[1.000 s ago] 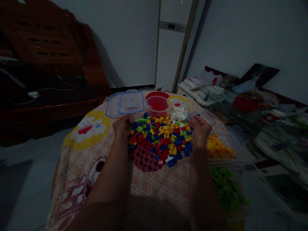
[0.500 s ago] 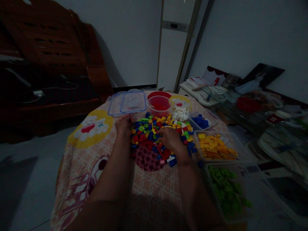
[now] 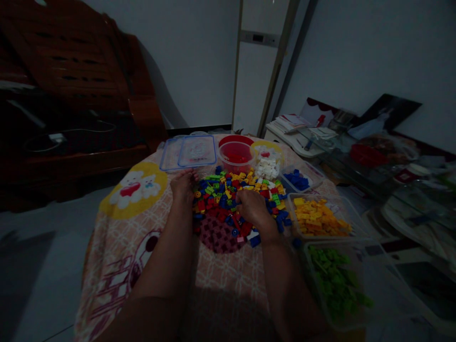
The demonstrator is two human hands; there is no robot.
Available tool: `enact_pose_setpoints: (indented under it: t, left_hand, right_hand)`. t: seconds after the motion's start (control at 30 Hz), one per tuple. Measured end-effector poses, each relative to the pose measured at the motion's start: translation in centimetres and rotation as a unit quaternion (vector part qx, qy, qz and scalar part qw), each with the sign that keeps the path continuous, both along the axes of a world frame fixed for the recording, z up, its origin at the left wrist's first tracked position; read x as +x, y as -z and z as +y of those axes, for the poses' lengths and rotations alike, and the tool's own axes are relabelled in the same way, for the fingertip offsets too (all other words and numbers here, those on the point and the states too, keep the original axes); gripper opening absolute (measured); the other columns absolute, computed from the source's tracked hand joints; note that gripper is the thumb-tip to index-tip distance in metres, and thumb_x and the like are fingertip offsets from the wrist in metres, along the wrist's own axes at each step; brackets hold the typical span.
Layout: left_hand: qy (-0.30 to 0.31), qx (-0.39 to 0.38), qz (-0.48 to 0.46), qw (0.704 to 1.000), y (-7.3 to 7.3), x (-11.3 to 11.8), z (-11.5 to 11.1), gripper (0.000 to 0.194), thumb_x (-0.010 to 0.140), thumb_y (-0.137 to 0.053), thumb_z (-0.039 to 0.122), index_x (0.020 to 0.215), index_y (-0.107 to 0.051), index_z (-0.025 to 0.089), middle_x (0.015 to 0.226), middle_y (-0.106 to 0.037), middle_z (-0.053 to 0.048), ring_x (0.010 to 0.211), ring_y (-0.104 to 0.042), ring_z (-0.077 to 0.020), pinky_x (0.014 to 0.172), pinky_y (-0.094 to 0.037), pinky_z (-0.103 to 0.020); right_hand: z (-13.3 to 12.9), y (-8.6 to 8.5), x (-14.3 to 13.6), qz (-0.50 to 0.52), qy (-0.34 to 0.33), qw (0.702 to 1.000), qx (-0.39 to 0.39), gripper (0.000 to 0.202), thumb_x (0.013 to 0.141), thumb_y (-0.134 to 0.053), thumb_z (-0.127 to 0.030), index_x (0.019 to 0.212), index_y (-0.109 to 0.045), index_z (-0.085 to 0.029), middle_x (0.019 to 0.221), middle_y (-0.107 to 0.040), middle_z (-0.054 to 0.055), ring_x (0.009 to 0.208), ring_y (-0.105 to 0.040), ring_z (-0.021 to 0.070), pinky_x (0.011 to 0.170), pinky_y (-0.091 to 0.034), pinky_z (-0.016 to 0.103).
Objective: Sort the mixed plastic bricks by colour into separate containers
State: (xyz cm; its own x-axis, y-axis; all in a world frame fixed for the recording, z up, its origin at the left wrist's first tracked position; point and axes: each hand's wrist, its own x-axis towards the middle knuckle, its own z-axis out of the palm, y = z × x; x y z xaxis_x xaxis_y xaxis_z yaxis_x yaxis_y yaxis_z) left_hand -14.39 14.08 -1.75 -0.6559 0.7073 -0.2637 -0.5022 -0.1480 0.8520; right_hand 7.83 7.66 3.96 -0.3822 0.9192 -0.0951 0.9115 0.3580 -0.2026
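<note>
A pile of mixed coloured bricks [image 3: 221, 190] is spread over the middle of the cloth-covered table. My right hand [image 3: 252, 205] is over the pile with its fingers drawn together; whatever is between the fingertips is too small and dark to tell. At the pile's left edge rests my left hand [image 3: 183, 183], its fingers loosely spread, with no brick visible in it. Yellow bricks [image 3: 318, 217] fill part of a clear box on the right, and green bricks [image 3: 338, 282] lie in a nearer one. Blue bricks [image 3: 297, 180] and white bricks [image 3: 268, 168] are grouped behind the pile.
Behind the pile, a round tub [image 3: 236, 156] contains red pieces. Two clear lids with blue rims [image 3: 197, 151] lie at the back left. A glass-topped side table [image 3: 344, 159] with clutter stands right, and a wooden bench [image 3: 89, 90] stands left.
My right hand has shifted slightly to the right, and its fingers are drawn closer together. My left hand has stayed in place.
</note>
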Motion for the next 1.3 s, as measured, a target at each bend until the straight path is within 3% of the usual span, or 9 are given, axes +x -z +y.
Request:
enact_pose_setpoints:
  t: [0.2,0.3,0.37,0.47,0.63,0.73,0.9,1.03,1.3]
  left_hand:
    - [0.005,0.004,-0.009,1.0,-0.3,0.1,-0.2,0.015,0.061,-0.058,0.0,0.067,-0.059,0.013,0.059,-0.06,-0.001,0.052,-0.056,-0.0087,0.051,-0.048,-0.017]
    - [0.0,0.003,-0.016,1.0,-0.4,0.2,-0.3,0.015,0.061,-0.057,-0.001,0.067,-0.059,0.012,0.059,-0.06,-0.002,0.053,-0.057,-0.0092,0.051,-0.049,-0.018]
    - [0.002,0.003,-0.015,1.0,-0.4,0.2,-0.3,0.015,0.061,-0.057,-0.001,0.067,-0.06,0.012,0.059,-0.06,-0.002,0.053,-0.057,-0.0096,0.052,-0.049,-0.018]
    - [-0.001,0.005,-0.012,1.0,-0.5,0.3,-0.3,0.016,0.061,-0.056,-0.002,0.066,-0.06,0.013,0.059,-0.06,-0.001,0.053,-0.057,-0.0093,0.052,-0.049,-0.017]
    - [-0.012,-0.001,-0.011,1.0,-0.4,0.4,-0.3,0.016,0.063,-0.054,-0.002,0.065,-0.06,0.012,0.058,-0.06,-0.001,0.052,-0.057,-0.0091,0.052,-0.048,-0.017]
    - [-0.008,0.002,-0.011,1.0,-0.4,0.3,-0.3,0.016,0.064,-0.054,-0.003,0.066,-0.061,0.012,0.059,-0.061,-0.002,0.052,-0.057,-0.0088,0.053,-0.048,-0.017]
    - [-0.005,-0.003,-0.01,1.0,-0.4,0.3,-0.3,0.016,0.063,-0.053,-0.003,0.066,-0.06,0.012,0.058,-0.06,-0.001,0.051,-0.055,-0.0084,0.052,-0.048,-0.017]
    - [0.0,0.005,-0.01,1.0,-0.3,0.3,-0.3,0.016,0.062,-0.055,-0.002,0.067,-0.06,0.013,0.059,-0.06,-0.001,0.053,-0.056,-0.0088,0.052,-0.048,-0.017]
    - [-0.002,0.004,-0.004,1.0,-0.2,0.3,-0.3,0.016,0.063,-0.057,-0.002,0.066,-0.059,0.013,0.06,-0.061,-0.002,0.055,-0.058,-0.0093,0.054,-0.048,-0.017]
  right_hand:
    - [0.8,0.5,1.1,0.141,0.002,0.99,-0.019,0.004,0.08,-0.068,-0.02,0.081,-0.072,-0.02,0.09,-0.076,0.006,0.095,-0.07,0.0221,0.082,-0.05,0.03]
    - [1.2,0.6,1.8,0.3,0.059,0.951,-0.045,0.005,0.078,-0.066,-0.02,0.073,-0.069,-0.019,0.071,-0.072,0.002,0.075,-0.071,0.019,0.07,-0.053,0.028]
    - [1.5,0.8,2.2,0.423,0.118,0.896,-0.071,0.005,0.075,-0.066,-0.022,0.071,-0.066,-0.019,0.06,-0.067,-0.001,0.059,-0.067,0.0162,0.056,-0.051,0.024]
    - [2.2,1.1,2.9,0.598,0.182,0.777,-0.071,0.011,0.068,-0.069,-0.025,0.074,-0.063,-0.018,0.054,-0.064,-0.003,0.049,-0.063,0.0141,0.044,-0.048,0.02]
    - [3.5,1.9,4.6,0.755,0.263,0.601,0.002,0.027,0.065,-0.074,-0.028,0.087,-0.062,-0.017,0.062,-0.068,-0.002,0.053,-0.066,0.013,0.049,-0.056,0.022]
    - [4.3,2.8,5.9,0.779,0.316,0.538,0.07,0.031,0.069,-0.072,-0.03,0.094,-0.059,-0.018,0.066,-0.066,-0.003,0.061,-0.069,0.0138,0.059,-0.062,0.027]
    - [4.9,3.8,7.7,0.775,0.362,0.485,0.18,0.043,0.073,-0.064,-0.029,0.113,-0.054,-0.016,0.084,-0.067,0.001,0.082,-0.074,0.0167,0.084,-0.063,0.038]
    - [4.8,3.2,7.9,0.772,0.376,0.478,0.188,0.046,0.07,-0.062,-0.024,0.115,-0.056,-0.014,0.086,-0.069,0.001,0.08,-0.074,0.0154,0.081,-0.063,0.034]
    - [3.2,1.6,3.4,0.713,0.263,0.649,0.032,0.024,0.07,-0.065,-0.035,0.086,-0.066,-0.016,0.053,-0.063,-0.005,0.039,-0.056,0.0101,0.037,-0.044,0.017]
